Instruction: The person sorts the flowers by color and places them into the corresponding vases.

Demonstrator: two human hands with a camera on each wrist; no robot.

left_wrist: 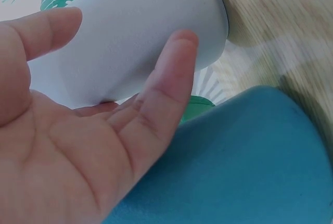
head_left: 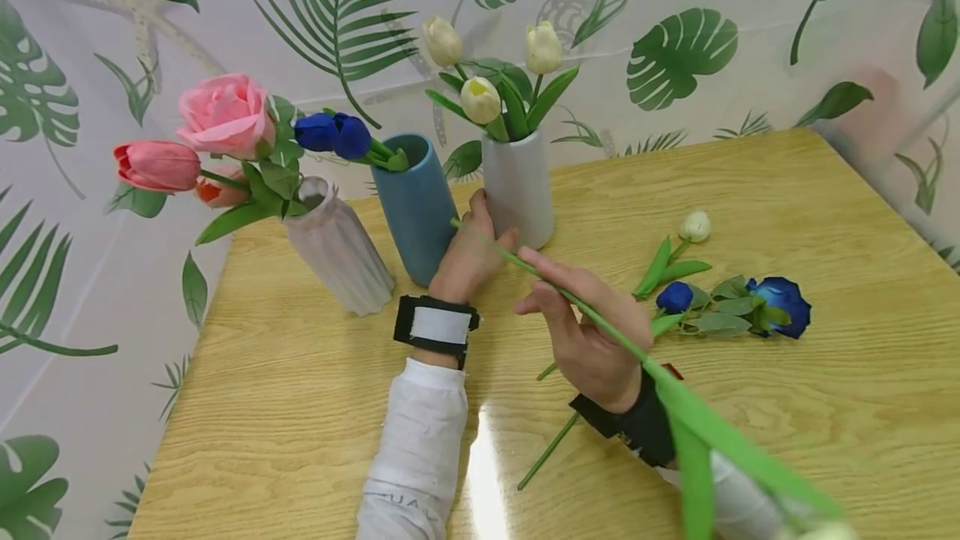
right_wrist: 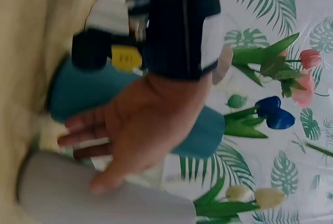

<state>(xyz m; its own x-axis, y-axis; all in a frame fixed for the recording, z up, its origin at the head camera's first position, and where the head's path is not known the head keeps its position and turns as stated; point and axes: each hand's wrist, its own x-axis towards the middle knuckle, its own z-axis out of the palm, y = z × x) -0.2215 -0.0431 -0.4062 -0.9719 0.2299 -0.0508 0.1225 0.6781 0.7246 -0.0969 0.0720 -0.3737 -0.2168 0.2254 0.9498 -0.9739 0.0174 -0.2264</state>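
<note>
1. At the centre of the wooden table (head_left: 750, 190), the right hand (head_left: 592, 340) pinches a long green flower stem (head_left: 540, 277) between thumb and fingers; the stem runs from its cut end at 11 o'clock, near the white vase (head_left: 517, 190), down to broad blurred leaves at 5 o'clock.
2. At 10 o'clock of that hand, the left hand (head_left: 468, 257) lies between the white vase and the blue vase (head_left: 416, 207), fingers straight and spread, touching the white vase's side.
3. The white vase holds cream tulips (head_left: 480, 98); the blue vase holds blue flowers (head_left: 333, 133).
4. At 9 o'clock of the blue vase stands a ribbed pale vase (head_left: 337, 248) with a pink rose (head_left: 225, 113) and pink tulip (head_left: 156, 165).
5. At 3 o'clock of the right hand lie a blue rose (head_left: 783, 302), a blue bud (head_left: 675, 297) and a white bud (head_left: 695, 226).
</note>
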